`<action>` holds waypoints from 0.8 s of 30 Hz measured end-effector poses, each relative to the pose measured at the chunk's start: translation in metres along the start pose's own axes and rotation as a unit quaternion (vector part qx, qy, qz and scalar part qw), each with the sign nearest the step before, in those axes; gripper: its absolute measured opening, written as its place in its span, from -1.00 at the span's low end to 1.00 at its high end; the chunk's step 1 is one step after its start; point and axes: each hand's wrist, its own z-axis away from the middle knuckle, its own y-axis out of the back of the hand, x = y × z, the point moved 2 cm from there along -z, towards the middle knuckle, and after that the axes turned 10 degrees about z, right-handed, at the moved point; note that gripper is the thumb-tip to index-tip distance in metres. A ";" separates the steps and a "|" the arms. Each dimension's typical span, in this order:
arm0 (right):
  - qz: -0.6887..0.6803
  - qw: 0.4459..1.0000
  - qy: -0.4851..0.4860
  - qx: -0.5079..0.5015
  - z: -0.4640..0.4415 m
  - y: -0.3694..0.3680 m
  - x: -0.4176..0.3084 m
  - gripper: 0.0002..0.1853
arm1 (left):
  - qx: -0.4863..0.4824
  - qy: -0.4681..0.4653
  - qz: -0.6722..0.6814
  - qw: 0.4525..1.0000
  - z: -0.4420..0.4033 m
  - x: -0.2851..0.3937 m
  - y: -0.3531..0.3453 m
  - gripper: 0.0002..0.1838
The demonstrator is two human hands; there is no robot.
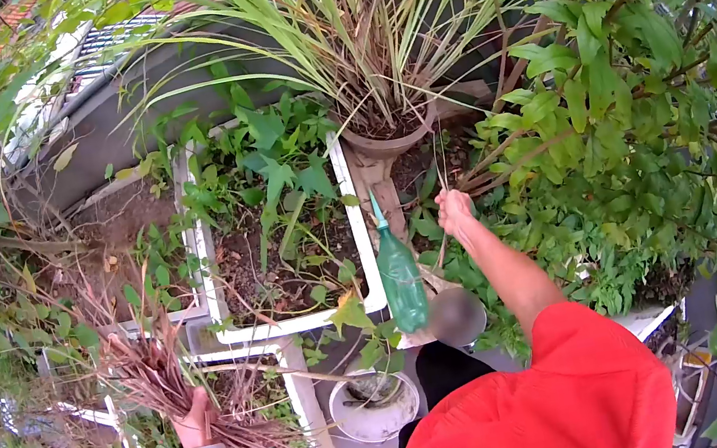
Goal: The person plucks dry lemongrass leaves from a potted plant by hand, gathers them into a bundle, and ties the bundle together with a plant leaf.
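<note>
My left hand point(192, 421), with a band at the wrist, is closed around a thick bundle of dry brown grass blades point(154, 370) at the lower left. The bundle sticks out above and below the fist. My right hand point(455, 210) is closed on a thin dry grass blade point(440, 166), just below a round pot point(397, 142). Long green and dry blades of a tall grass plant point(365, 40) rise from that pot. A green plastic bottle point(403, 283) with a pointed top stands left of my right forearm.
White-rimmed planters point(362, 233) with soil and leafy plants point(271, 163) stand at centre left. A round white bucket point(377, 422) is near my legs, and a small round container point(457, 317) sits beside the bottle. Leafy branches point(609, 65) crowd the right side. A grey wall point(111, 124) runs behind.
</note>
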 end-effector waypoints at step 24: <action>0.442 0.810 0.254 -0.291 0.103 -0.015 -0.027 -0.61 | -0.324 0.232 0.095 0.912 -0.038 -0.085 -0.440 -0.75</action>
